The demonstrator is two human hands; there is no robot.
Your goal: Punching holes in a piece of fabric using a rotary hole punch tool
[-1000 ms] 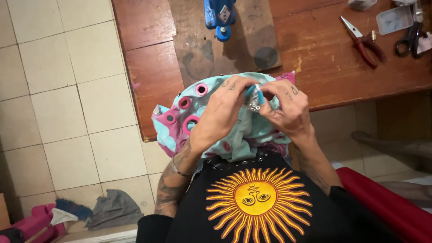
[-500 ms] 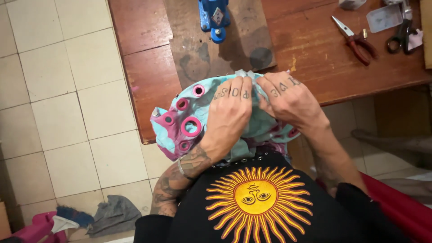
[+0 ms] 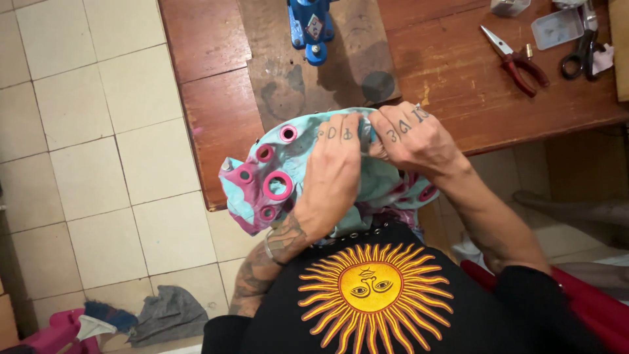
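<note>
Fabric [image 3: 288, 174] is bunched under both hands at the table [image 3: 209, 111] edge; its middle is hidden by the knuckles. The left hand [image 3: 337, 174] and right hand [image 3: 413, 137] are closed on it, fingertips curled out of sight. Beyond the fingers stands a blue press [image 3: 313, 29]; pliers [image 3: 517, 59] lie right. The bundle's long axis runs left-right, with pink eyelets [image 3: 277, 185] left of the fingers.

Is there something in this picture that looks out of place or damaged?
Mostly no. The left hand and right hand grip the turquoise-pink fabric at the table edge. Only crumpled cloth scraps lie on the floor, and the wooden board is stained.
</note>
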